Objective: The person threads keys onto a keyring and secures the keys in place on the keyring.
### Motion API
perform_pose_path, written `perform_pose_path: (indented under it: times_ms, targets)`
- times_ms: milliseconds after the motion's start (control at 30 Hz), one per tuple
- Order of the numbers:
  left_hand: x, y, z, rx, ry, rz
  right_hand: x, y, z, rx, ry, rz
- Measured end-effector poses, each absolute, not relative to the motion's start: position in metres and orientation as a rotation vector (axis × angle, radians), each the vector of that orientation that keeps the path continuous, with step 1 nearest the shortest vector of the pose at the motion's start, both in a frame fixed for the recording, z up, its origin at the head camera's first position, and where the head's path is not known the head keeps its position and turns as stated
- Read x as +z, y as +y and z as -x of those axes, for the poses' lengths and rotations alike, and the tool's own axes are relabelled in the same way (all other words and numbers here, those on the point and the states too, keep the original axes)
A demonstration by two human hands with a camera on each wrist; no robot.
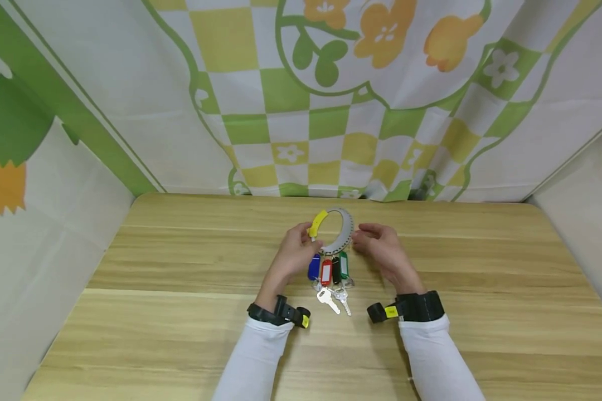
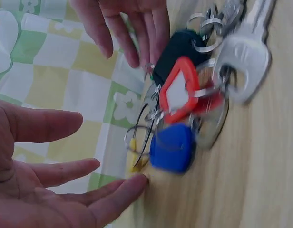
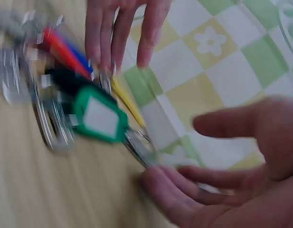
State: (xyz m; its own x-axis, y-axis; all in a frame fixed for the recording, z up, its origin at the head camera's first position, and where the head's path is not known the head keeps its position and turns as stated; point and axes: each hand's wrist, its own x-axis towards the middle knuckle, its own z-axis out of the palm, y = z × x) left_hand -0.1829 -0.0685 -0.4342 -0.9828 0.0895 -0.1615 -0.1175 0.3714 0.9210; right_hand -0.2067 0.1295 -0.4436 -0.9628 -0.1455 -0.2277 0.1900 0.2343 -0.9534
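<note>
A large key ring, its wide grey band (image 1: pixel 348 231) dotted along the edge and its left side covered by a yellow sleeve (image 1: pixel 318 223), lies on the wooden table. Blue (image 1: pixel 314 267), red (image 1: pixel 326 273), black (image 1: pixel 336 270) and green (image 1: pixel 344 265) key tags hang from its near side, with silver keys (image 1: pixel 327 299) below. My left hand (image 1: pixel 293 252) is at the yellow side, thumb and fingers spread apart, a fingertip by the ring. On the grey side, my right hand (image 1: pixel 383 252) has loosely bent fingers, their tips close beside the band.
The wood-grain table (image 1: pixel 180 317) spreads out on both sides of the hands. Behind its far edge hangs a green, yellow and white checked curtain (image 1: pixel 326 128). Black straps with small cameras (image 1: pixel 421 306) sit on both wrists.
</note>
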Motion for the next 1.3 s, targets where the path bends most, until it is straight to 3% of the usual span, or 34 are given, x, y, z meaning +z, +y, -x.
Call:
perform_pose_path:
  times_ms: [167,267,600,1300]
  targets:
    - [-0.431,-0.071,0.182,1.28,2.7,-0.137,-0.431,0.126,0.198,-1.101,2.692,0.432]
    - [-0.429,-0.072,0.181,1.075,2.784,-0.267,-0.428,0.123,0.194,-0.903,2.712,0.578]
    - [-0.43,-0.071,0.179,0.944,2.807,-0.421,-0.428,0.124,0.191,-0.835,2.692,0.634]
    - [-0.443,-0.071,0.183,1.149,2.634,-0.37,-0.436,0.124,0.192,-0.802,2.702,0.622]
